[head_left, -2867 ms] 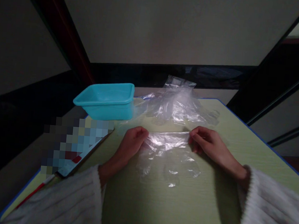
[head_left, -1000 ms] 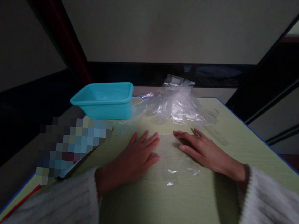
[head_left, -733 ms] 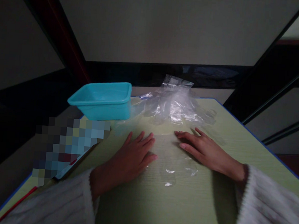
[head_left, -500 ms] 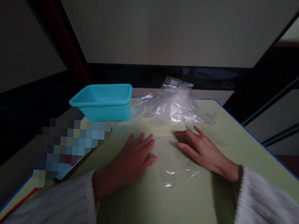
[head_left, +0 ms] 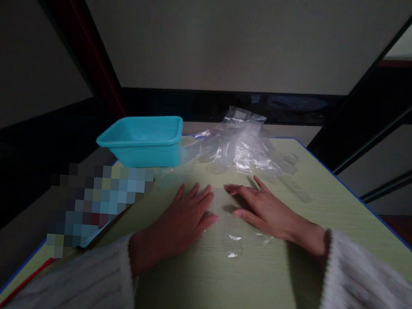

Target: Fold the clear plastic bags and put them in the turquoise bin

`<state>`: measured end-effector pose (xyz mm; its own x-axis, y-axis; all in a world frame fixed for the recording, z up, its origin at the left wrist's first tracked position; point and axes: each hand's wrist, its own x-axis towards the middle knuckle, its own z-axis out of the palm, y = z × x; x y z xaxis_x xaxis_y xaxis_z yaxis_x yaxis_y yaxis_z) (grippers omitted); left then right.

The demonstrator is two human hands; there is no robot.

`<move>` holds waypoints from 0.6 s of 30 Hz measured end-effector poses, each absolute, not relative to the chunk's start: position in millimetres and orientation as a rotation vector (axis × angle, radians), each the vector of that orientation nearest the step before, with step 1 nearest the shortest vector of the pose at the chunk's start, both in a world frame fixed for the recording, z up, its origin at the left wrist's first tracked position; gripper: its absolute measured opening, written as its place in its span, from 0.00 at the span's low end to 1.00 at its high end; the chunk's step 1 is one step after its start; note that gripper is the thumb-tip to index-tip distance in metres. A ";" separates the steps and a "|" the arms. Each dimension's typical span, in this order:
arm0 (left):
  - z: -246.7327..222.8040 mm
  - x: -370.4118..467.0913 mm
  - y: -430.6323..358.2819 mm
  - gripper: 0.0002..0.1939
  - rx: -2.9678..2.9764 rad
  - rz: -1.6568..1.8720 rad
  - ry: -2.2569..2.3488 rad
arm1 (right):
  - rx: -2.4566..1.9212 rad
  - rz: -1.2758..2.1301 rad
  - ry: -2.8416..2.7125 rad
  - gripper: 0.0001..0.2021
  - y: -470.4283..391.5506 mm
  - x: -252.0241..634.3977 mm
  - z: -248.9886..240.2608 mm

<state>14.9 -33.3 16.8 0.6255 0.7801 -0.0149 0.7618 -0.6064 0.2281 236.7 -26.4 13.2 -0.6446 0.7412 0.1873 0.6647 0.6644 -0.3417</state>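
A clear, thin disposable plastic glove [head_left: 232, 240] lies flat on the table between my hands, its rounded finger ends toward me. Resting at its left edge is my left hand [head_left: 186, 219], palm down with fingers spread. My right hand [head_left: 262, 209] reaches over the glove from the right, fingers stretched out and slightly bent, thumb apart; it covers part of the sheet. Neither hand grips anything. Beyond them sits a crumpled heap of clear plastic gloves [head_left: 244, 150], with a flat-topped clear bag part [head_left: 246, 115] sticking up at the back.
A turquoise plastic basin [head_left: 145, 154] stands at the back left of the pale green table [head_left: 216, 293], which has a blue edge. At the left lies a blurred-out flat item [head_left: 105, 208], with a red strip [head_left: 26, 281] near it. A panelled wall rises behind.
My right hand has slid left across the glove, toward my left hand. My left hand has stayed in place, and the heap and basin look the same.
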 end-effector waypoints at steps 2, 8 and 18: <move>16.7 14.2 -33.0 0.23 2.633 0.132 1.266 | -1.144 0.331 -2.566 0.20 -26.4 239.9 15.1; 16.7 14.8 -32.4 0.23 2.639 0.150 1.260 | -1.195 0.308 -2.564 0.18 -26.3 251.0 16.3; 16.5 16.1 -35.0 0.25 2.640 0.140 1.285 | -1.204 0.344 -2.468 0.18 -24.5 260.6 14.8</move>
<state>16.1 -35.0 16.5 0.6174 0.7867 -0.0032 0.7676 -0.6015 0.2214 260.6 -24.5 14.8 -0.5652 0.7946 0.2216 0.7037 0.6046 -0.3732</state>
